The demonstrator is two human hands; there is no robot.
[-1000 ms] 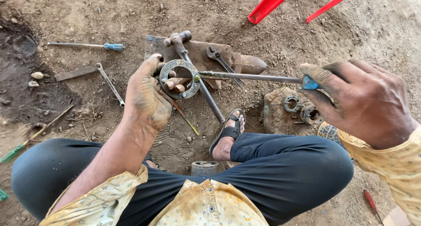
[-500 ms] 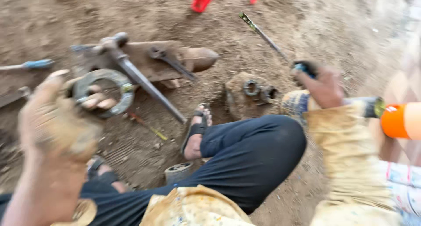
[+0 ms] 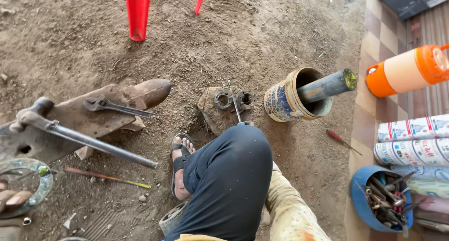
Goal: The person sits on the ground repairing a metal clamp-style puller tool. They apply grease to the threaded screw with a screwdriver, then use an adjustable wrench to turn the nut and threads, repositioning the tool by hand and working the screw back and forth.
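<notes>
Two fingertips of the left hand (image 3: 14, 200) show at the lower left edge, poking through a round metal ring (image 3: 29, 181) and touching its inner rim; the rest of that hand is cut off by the frame, so how tightly it grips cannot be told. Of the right hand nothing shows, only a yellowish sleeve (image 3: 292, 213) running down behind the dark-trousered knee (image 3: 234, 171). Just beside the ring lies a long pipe wrench (image 3: 79, 138) across a worn block (image 3: 93, 114), with a smaller spanner (image 3: 117, 107) on top. Beyond the knee, a screwdriver (image 3: 238, 112) rests against a stone (image 3: 217, 112) bearing two bearings. Bare dirt lies open toward the red legs (image 3: 138, 11); the right side is crowded by a can (image 3: 290, 98) and a blue tub (image 3: 360, 199) of tools
</notes>
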